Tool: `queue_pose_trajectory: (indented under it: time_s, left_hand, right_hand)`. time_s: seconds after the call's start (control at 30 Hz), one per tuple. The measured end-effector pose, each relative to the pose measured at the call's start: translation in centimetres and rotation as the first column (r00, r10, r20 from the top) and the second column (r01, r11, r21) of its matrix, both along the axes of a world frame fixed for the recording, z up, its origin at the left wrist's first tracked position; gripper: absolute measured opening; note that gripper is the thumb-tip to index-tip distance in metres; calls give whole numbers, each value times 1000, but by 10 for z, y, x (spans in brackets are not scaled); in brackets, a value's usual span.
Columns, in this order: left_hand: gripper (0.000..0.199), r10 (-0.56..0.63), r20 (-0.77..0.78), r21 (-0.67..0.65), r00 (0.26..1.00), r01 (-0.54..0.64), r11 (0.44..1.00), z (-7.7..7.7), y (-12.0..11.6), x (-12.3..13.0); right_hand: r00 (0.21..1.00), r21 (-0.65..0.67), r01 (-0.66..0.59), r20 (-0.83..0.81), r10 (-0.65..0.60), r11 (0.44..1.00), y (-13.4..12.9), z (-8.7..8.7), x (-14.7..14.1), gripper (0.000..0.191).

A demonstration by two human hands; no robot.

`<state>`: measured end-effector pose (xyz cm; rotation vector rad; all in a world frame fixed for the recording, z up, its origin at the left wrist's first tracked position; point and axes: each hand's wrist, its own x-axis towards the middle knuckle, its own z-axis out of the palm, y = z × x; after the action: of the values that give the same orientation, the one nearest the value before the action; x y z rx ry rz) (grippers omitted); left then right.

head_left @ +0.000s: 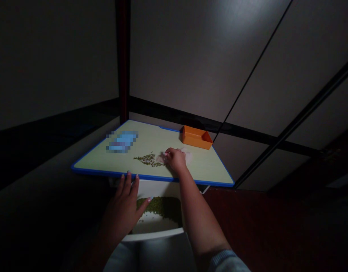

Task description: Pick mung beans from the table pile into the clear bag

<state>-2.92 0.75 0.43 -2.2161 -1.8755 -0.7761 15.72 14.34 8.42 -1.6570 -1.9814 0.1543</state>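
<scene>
My right hand (176, 158) is over the middle of the light-topped table, fingertips pinched together. A pale patch (186, 155), perhaps a thin sheet or cloth, shows on both sides of the hand; what the fingers hold is too small to make out. Small green beans (147, 159), like mung beans, lie scattered just left of the fingertips. My left hand (128, 196) is open, its fingers spread and their tips at the table's near blue edge. Below the tabletop, partly behind the left hand, a white drawer (155, 235) holds a heap of green beans (162, 207).
An orange open box (197, 137) stands at the table's back right corner. A blurred-out blue item (122, 141) lies at the left of the tabletop (208, 166). Cabinet panels (191, 60) rise behind the table. Dark reddish floor (236, 226) shows at the right.
</scene>
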Motion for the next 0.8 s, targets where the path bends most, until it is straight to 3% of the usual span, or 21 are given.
queue_pose_trajectory:
  time_s: [0.1, 0.17, 0.27, 0.37, 0.43, 0.6, 0.8]
  left_hand:
    - [80, 2, -5, -5, 1000, -2, 1000, 0, 0, 0]
    - [79, 4, -10, -4, 1000, -4, 1000, 0, 0, 0]
    - [79, 1, -20, 4, 1000, -1, 1000, 0, 0, 0]
    - [79, -2, -30, 11, 1000, 3, 1000, 0, 0, 0]
    - [79, -1, -33, 18, 999, 1, 1000, -1, 0, 0]
    - [80, -1, -40, 28, 999, 2, 1000, -2, 1, -1]
    - [80, 1, -34, 34, 999, 0, 999, -2, 1, -1]
  right_hand:
    - [994, 28, -97, -55, 98, 995, -1, -2, 7, 11]
    - [987, 60, -89, -128, 96, 994, -3, -2, 17, 11]
    - [973, 44, 40, -229, -29, 998, -9, 0, 35, 11]
    - [959, -69, 204, -185, -214, 977, -17, 1, 50, 10]
    - [953, -105, 256, -138, -269, 961, -20, 2, 54, 9]
    - [965, -165, 189, -150, -215, 968, -22, -1, 54, 8]
    - [975, -138, 139, -152, -160, 981, -23, -1, 53, 10]
